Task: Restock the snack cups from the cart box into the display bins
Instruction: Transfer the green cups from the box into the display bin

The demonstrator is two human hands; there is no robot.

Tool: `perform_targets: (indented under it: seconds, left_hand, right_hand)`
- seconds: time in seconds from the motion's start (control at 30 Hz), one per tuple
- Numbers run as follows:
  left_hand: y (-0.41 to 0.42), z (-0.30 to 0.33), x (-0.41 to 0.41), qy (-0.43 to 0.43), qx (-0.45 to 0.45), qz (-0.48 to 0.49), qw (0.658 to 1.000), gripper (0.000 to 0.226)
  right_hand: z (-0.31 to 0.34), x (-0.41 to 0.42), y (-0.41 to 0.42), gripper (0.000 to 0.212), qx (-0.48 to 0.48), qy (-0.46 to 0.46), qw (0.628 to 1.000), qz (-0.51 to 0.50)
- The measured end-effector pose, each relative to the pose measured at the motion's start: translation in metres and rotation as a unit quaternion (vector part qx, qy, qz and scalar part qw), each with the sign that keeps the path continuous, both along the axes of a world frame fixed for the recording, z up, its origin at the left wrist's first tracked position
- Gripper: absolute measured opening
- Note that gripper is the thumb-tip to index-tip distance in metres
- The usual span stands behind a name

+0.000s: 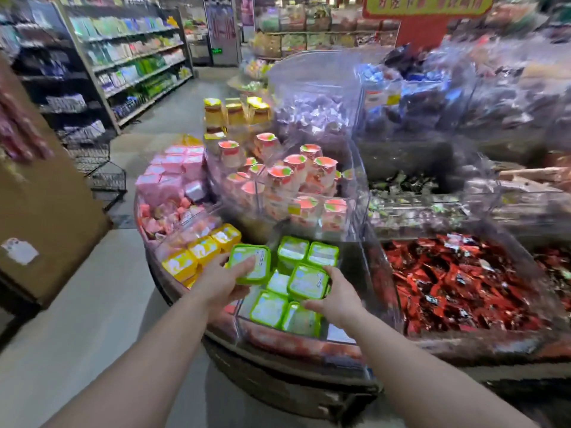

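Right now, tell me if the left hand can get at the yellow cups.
Probably not yet: the left hand already grips a green cup. The yellow cups sit uncovered just beside it, so nothing else blocks.

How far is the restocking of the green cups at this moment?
Done: several green cups already lie in the clear bin. In hand: the left hand and right hand each hold one green cup over it. Left: placing both; the cardboard box contents are hidden.
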State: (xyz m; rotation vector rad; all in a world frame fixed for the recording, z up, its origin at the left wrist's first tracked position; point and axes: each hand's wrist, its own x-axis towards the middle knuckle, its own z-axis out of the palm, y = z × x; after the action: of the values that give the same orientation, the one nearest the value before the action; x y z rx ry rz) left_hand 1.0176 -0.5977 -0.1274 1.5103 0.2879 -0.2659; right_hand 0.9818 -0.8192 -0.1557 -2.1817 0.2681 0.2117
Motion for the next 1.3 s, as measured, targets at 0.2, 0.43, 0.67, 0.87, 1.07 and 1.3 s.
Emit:
perform_targets:
  seconds: [0.2,0.43,0.67,0.87,1.07,1.3]
  left_hand:
    - [0.017,0.000,0.066,0.020,-0.010,-0.059,0.998,0.016]
    - [0.018,-0.016,0.085,0.043,-0.019,-0.085,0.995,0.029]
    - [-0.031,-0.015,0.080,0.019,0.031,-0.149,0.988,0.045]
    - [-0.042,-0.019,0.080,-0.068,0.226,-0.263,0.936,0.074]
    - [-0.034,-0.039,0.079,-0.177,0.402,-0.403,0.803,0.088]
    - [-0.040,-0.040,0.080,-0.169,0.413,-0.389,0.806,0.081]
  right_hand:
    - [-0.028,0.051,0.034,0.097,-0.027,0.063,0.997,-0.033]
    - [-0.027,0.068,0.047,0.066,0.032,0.037,0.996,-0.080]
    - [0.011,0.071,0.038,0.054,0.283,0.016,0.956,-0.079]
    - [-0.012,0.050,0.007,0.047,0.311,0.050,0.933,-0.173]
    - [-0.042,0.032,0.010,0.033,0.293,0.114,0.928,-0.199]
    - [-0.052,0.034,0.012,0.058,0.213,0.110,0.955,-0.174]
